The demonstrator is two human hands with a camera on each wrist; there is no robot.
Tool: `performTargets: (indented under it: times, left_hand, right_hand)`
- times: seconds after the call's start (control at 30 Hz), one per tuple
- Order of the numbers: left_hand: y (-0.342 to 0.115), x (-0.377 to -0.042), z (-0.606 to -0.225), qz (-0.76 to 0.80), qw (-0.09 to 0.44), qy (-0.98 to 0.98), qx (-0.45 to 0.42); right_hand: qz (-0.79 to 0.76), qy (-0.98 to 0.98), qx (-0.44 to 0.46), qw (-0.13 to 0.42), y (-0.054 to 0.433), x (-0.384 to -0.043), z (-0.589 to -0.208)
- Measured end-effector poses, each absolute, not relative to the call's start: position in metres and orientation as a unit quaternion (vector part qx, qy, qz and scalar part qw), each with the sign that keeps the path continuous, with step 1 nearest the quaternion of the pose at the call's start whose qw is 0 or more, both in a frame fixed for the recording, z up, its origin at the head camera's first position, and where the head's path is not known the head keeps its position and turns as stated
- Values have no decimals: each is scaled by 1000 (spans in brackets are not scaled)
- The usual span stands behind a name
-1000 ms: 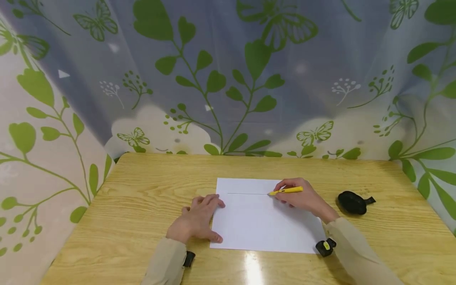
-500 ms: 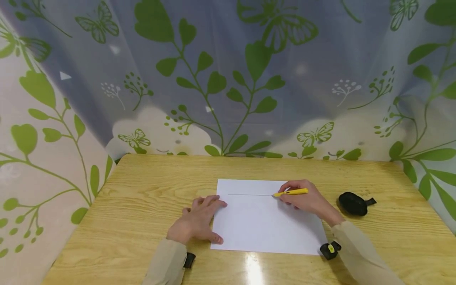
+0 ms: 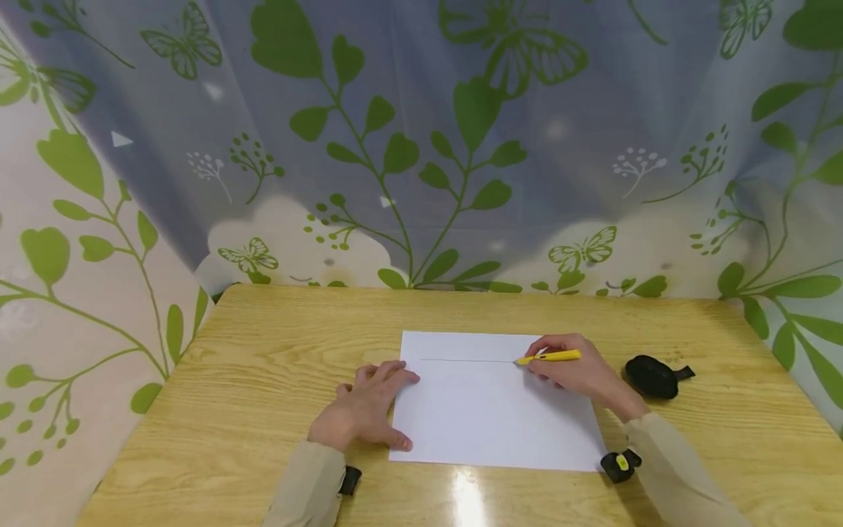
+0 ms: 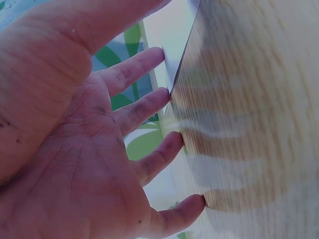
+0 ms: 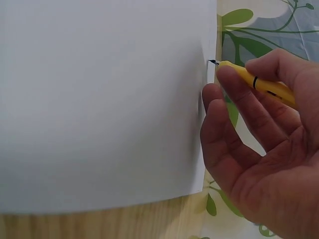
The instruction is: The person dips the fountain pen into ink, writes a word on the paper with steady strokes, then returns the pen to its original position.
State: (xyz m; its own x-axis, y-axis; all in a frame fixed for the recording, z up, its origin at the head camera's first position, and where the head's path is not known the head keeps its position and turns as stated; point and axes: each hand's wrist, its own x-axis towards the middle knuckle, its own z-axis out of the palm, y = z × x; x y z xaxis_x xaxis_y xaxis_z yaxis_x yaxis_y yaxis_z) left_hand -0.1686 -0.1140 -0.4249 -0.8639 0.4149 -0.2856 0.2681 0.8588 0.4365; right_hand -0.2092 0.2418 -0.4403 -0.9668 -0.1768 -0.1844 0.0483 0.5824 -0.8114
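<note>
A white sheet of paper (image 3: pixel 487 417) lies on the table, with a thin dark line running across its upper part. My right hand (image 3: pixel 579 369) pinches a yellow fountain pen (image 3: pixel 556 356) between thumb and fingers, and the nib touches the paper at the line's right end. In the right wrist view the dark nib of the pen (image 5: pixel 239 74) meets the sheet, and the lower fingers curl beneath it. My left hand (image 3: pixel 365 410) rests spread on the sheet's left edge. Some fingertips (image 4: pixel 159 94) touch the paper and others the wood, seen in the left wrist view.
A black oval pouch-like object (image 3: pixel 652 376) with a short tab lies on the wooden table (image 3: pixel 283 322), right of the sheet. Behind the table hangs a curtain (image 3: pixel 421 146) printed with leaves and butterflies. Each wrist wears a small black device.
My right hand has moved right with the fountain pen, and the drawn line has grown longer in that direction. The left hand has stayed in place on the paper.
</note>
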Motion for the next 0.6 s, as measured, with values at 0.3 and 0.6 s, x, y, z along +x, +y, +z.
performTargets:
  times: [0.3, 0.6]
  left_hand:
    - [-113, -167, -427, 199, 187, 946, 177]
    - [-113, -169, -426, 195, 186, 946, 178]
  right_hand:
    - [-451, 883, -42, 123, 251, -202, -437]
    - [-449, 885, -43, 118, 259, -200, -434]
